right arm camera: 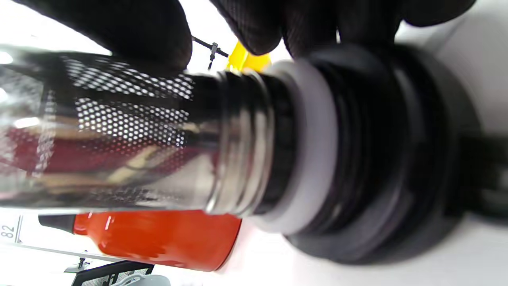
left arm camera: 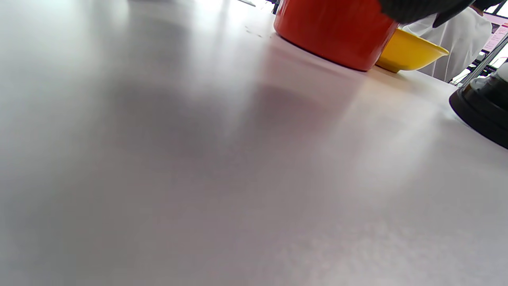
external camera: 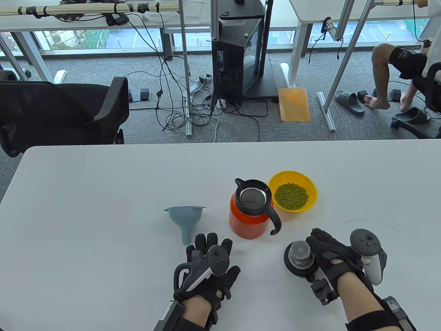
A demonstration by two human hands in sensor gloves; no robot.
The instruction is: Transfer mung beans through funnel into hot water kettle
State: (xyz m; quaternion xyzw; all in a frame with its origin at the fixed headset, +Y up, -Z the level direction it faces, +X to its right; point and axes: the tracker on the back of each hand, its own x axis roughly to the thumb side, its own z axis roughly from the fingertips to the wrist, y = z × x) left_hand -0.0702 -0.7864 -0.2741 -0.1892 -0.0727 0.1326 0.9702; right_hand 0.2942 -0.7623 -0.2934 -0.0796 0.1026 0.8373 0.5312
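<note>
the right hand point(external camera: 332, 257) has its fingers point(right arm camera: 254, 24) curled over the kettle lid point(external camera: 300, 258), grasping it where it sits upside down on the white surface point(external camera: 103, 193); in the right wrist view the gloved tips press on the lid's black rim and its perforated steel strainer tube. the left hand point(external camera: 210, 265) lies flat on the surface, its fingers point(external camera: 206, 241) released and spread, holding nothing, their tips just short of the funnel's spout.

outward from the hands, there is one of each thing. one grey-blue funnel point(external camera: 184, 219) lies on the surface left of the kettle, wide mouth away from the person, spout pointing toward the left hand. one orange kettle point(external camera: 250, 210) stands upright with its black collar open and steel inside showing, handle curving toward the right hand, spout at the far left. one yellow bowl point(external camera: 293, 177) sits just beside the kettle on its far right; whether they touch cannot be told. the mung beans point(external camera: 291, 196) are all in that bowl, one low heap on its bottom. one lid, apart from the kettle, lies near and right of it.

beyond the surface: one black office chair point(external camera: 62, 110) on the left, one black computer tower point(external camera: 239, 51) with cables, and one seated person point(external camera: 403, 69) at the far right.
</note>
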